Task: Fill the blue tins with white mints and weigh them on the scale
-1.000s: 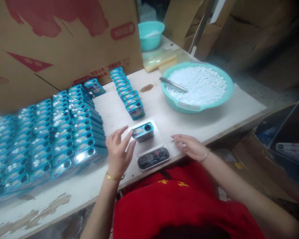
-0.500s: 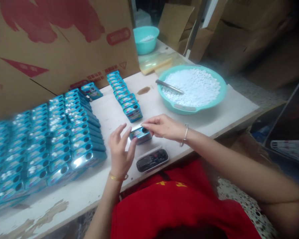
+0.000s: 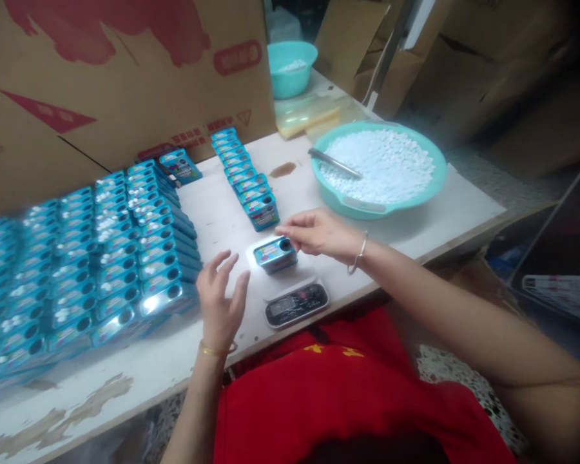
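Note:
A small blue tin [image 3: 276,253] with a round hole in its lid sits on a white digital scale [image 3: 296,300] at the table's near edge. My right hand [image 3: 316,233] hovers over the tin's right end, fingertips pinched together above the hole; whether they hold anything is too small to tell. Left of the tin, a short gap away, my left hand [image 3: 220,303] is held up, fingers spread and empty. A teal basin [image 3: 377,204] full of small white tablets, with a metal scoop [image 3: 335,163] in it, stands at the far right.
Many rows of blue tins [image 3: 101,258] fill the table's left side, and a shorter row [image 3: 245,177] runs behind the scale. A large cardboard box [image 3: 116,84] stands behind them. A small teal bowl [image 3: 290,67] and a plastic bag [image 3: 309,113] lie further back.
My right hand came from the table's near right edge to the tin's hole and now sits just above it. My left hand let go of the tin's left side and drew back.

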A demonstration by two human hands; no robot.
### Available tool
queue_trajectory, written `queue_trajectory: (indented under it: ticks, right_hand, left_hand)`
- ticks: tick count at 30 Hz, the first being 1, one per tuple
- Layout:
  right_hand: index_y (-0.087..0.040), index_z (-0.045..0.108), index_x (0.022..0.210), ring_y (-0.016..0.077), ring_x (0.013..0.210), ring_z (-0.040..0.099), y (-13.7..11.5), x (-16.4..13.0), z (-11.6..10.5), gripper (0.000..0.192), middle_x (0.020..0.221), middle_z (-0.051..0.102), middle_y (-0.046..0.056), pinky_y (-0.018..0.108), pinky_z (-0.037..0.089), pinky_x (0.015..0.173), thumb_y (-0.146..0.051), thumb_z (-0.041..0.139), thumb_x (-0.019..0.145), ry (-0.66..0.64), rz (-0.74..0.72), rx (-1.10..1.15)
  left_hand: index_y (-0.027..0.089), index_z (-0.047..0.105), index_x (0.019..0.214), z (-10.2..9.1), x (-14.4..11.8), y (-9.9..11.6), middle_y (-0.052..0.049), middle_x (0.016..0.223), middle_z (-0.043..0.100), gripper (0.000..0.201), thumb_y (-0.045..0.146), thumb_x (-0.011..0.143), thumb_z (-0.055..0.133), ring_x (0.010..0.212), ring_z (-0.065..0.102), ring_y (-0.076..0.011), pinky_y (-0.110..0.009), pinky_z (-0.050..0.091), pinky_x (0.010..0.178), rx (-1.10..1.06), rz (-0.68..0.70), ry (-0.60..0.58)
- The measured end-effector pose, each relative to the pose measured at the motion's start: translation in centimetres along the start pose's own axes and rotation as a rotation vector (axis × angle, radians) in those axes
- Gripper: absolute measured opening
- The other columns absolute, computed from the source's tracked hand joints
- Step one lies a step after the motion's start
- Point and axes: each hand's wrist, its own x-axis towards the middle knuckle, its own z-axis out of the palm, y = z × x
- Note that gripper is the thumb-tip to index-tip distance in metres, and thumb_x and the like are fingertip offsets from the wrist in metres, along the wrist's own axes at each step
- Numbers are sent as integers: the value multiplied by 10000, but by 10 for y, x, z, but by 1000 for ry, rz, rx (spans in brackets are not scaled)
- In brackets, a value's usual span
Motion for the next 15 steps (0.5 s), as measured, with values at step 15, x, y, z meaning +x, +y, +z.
queue_trajectory:
  ticks: [15]
  right_hand:
    - [-121, 626, 961, 40, 488, 368, 78, -55, -44, 208, 714, 556, 8, 183, 255, 405, -227, 653, 783, 262, 173, 393]
  left_hand:
    - [177, 615, 1104, 3, -10, -11, -105, 1137, 598, 257, 275, 875, 551, 1082, 551, -213, -408, 436, 964, -81, -47, -17]
